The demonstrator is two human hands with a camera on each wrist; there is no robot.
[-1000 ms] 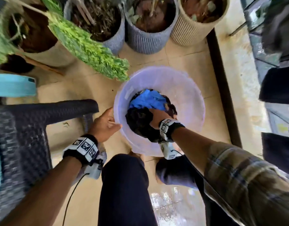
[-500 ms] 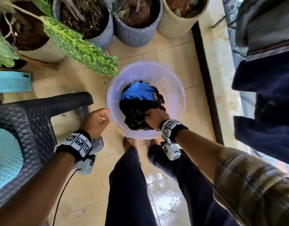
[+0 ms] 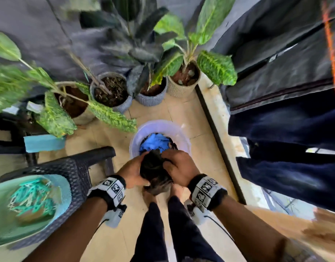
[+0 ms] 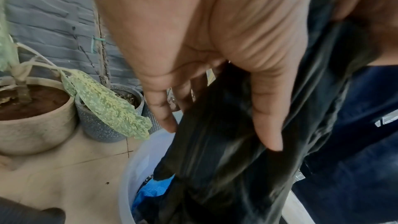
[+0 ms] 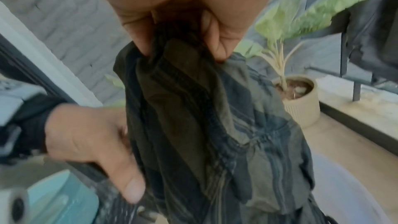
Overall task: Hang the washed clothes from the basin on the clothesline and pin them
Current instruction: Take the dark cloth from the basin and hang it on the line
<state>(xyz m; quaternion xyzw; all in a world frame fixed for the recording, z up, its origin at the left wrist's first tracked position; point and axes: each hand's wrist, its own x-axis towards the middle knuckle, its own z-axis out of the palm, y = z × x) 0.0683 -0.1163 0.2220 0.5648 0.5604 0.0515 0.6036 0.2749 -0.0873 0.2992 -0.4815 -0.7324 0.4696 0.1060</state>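
A pale translucent basin [image 3: 183,142] stands on the tiled floor with a blue cloth [image 3: 155,144] and other dark laundry in it. Just above its near rim, both hands hold a crumpled dark striped garment [image 3: 153,169]. My left hand [image 3: 138,167] cups it from the left, thumb and fingers around the fabric [image 4: 226,168]. My right hand [image 3: 172,165] pinches its top edge [image 5: 193,108] between thumb and fingers. An orange clothesline [image 3: 331,53] runs at the far right with dark clothes [image 3: 287,140] hanging on it.
A dark woven chair [image 3: 79,167] at the left carries a teal basket of green and white pegs [image 3: 30,201]. Several potted plants [image 3: 110,91] stand behind the basin. A low ledge [image 3: 216,118] runs along the right of the floor.
My right hand lifted the dark garment out of the basin. My left hand left the basin rim and took hold of the garment. The head view rose and tilted up.
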